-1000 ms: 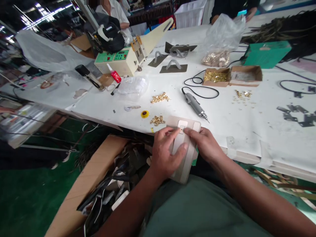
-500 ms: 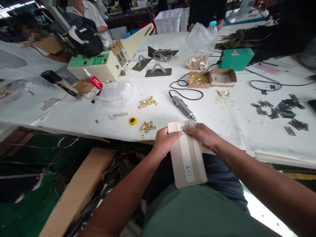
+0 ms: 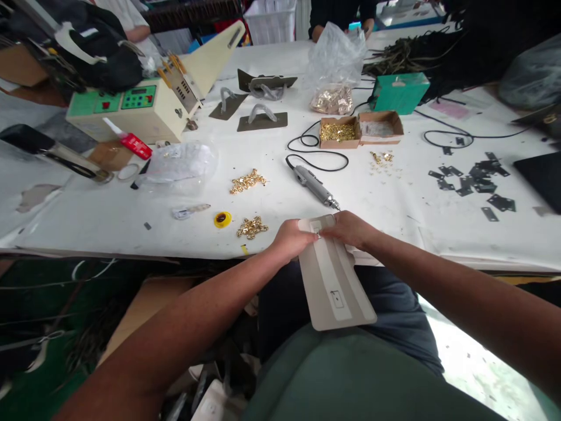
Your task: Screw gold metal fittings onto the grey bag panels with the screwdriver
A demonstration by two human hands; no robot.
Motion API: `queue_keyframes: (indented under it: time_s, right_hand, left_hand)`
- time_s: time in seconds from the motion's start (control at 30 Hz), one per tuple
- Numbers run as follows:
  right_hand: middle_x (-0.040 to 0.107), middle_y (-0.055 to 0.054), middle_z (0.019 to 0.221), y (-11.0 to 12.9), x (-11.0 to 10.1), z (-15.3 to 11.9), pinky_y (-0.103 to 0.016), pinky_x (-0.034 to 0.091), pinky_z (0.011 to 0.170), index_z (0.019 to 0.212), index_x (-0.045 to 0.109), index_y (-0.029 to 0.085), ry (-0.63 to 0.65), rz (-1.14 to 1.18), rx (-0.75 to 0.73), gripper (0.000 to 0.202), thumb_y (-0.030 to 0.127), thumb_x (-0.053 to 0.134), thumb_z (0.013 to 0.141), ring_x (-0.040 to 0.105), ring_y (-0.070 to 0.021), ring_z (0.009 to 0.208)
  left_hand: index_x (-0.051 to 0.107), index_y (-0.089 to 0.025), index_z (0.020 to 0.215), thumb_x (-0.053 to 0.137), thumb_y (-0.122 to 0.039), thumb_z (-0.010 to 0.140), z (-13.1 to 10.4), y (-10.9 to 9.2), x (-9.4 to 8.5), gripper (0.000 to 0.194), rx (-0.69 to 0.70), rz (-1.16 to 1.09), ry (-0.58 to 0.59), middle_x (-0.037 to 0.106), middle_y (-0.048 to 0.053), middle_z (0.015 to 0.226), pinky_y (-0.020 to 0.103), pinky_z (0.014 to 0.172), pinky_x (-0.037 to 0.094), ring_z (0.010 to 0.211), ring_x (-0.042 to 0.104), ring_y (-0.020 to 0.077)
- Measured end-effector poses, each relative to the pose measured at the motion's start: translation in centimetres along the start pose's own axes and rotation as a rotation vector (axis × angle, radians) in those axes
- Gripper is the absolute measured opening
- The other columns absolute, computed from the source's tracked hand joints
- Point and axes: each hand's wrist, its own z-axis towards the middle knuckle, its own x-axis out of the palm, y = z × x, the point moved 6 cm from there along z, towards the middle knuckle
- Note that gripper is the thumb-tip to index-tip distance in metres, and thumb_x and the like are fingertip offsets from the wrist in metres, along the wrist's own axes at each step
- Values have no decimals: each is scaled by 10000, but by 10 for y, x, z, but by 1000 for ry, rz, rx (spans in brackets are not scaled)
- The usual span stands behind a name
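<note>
A beige panel with rounded corners (image 3: 318, 292) hangs over my lap at the table's edge, a pale strip running down its middle. Two small rectangles are outlined on that strip, one near each end. My left hand (image 3: 293, 238) grips the panel's upper left edge, thumb on its face. At the upper right edge my right hand (image 3: 350, 229) holds the same panel, its thumb pressing by the upper rectangle; the fingers behind are hidden. Just beyond lies a grey electric screwdriver (image 3: 316, 186), its tip close to my right hand.
Gold hardware piles (image 3: 252, 227) and a yellow round container (image 3: 222, 219) lie left of my hands. Cardboard boxes (image 3: 339, 143) of small parts stand behind the screwdriver. Dark metal plates (image 3: 477, 178) are scattered right. A cream machine (image 3: 131, 111) stands back left; a co-worker (image 3: 342, 17) is across the table.
The camera view has shifted, so the table's things appear farther left and slightly higher. Both hands keep hold of the panel, whose lower end now tilts a little more to the right.
</note>
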Motion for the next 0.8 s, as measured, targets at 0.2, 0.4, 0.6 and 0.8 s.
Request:
queue_keyframes:
  time_s: [0.2, 0.4, 0.6, 0.8]
  right_hand:
    - [662, 2, 628, 5, -4, 3, -250, 434, 497, 747, 705, 186, 14, -106, -8, 125, 280, 762, 687, 602, -159, 576]
    - [654, -13, 618, 8, -3, 0, -259, 419, 453, 723, 671, 187, 37, -124, -1, 104, 276, 725, 720, 592, -163, 519]
    - [692, -27, 671, 18, -5, 2, -253, 433, 521, 698, 663, 190, 28, -175, -68, 113, 266, 728, 750, 651, -188, 636]
    - [721, -10, 715, 18, -11, -7, -242, 436, 584, 802, 702, 196, 0, -190, -131, 139, 333, 728, 807, 681, -182, 705]
  left_hand:
    - [800, -179, 869, 787, -193, 666, 0, -10, 3, 203, 40, 91, -20, 798, 67, 876, 322, 692, 557, 835, 739, 275]
    - [710, -228, 1224, 790, -232, 720, -16, -23, -5, 510, 212, 339, -207, 733, 103, 1211, 444, 951, 550, 1107, 684, 326]
    - [752, -253, 1123, 690, -205, 859, -31, -31, 4, 276, 677, 610, -291, 723, 86, 1249, 502, 1041, 530, 1191, 624, 304]
    - [782, -244, 1046, 667, -283, 915, -20, -16, 7, 179, 691, 570, -297, 770, 73, 1173, 509, 987, 537, 1137, 657, 294]
